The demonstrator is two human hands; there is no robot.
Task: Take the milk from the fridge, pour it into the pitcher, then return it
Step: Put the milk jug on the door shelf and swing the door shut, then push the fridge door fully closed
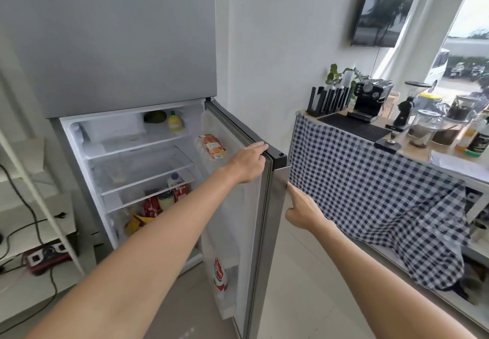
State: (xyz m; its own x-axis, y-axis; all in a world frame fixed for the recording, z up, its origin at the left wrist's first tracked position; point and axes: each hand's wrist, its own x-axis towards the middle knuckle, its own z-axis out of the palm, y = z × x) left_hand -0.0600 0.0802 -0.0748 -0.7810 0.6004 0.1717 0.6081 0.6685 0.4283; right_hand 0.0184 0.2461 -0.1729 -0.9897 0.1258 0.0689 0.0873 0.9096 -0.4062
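The grey fridge [119,42] stands ahead with its lower door [275,232] swung open toward me. My left hand [248,164] rests on the door's top corner, fingers curled over the upper edge. My right hand [301,209] touches the door's outer face with an extended finger and holds nothing. A red and white carton with a blue-capped bottle behind it [178,186] sits on a lower shelf inside. A red and white bottle [219,275] stands in the door's bottom rack. I cannot tell which is the milk. No pitcher is identifiable.
A counter draped in blue checked cloth [370,185] stands right of the door, carrying an espresso machine [370,100], a black mat and several jars [423,129]. A white shelf frame [39,179] and a power strip with cables [47,256] are on the left.
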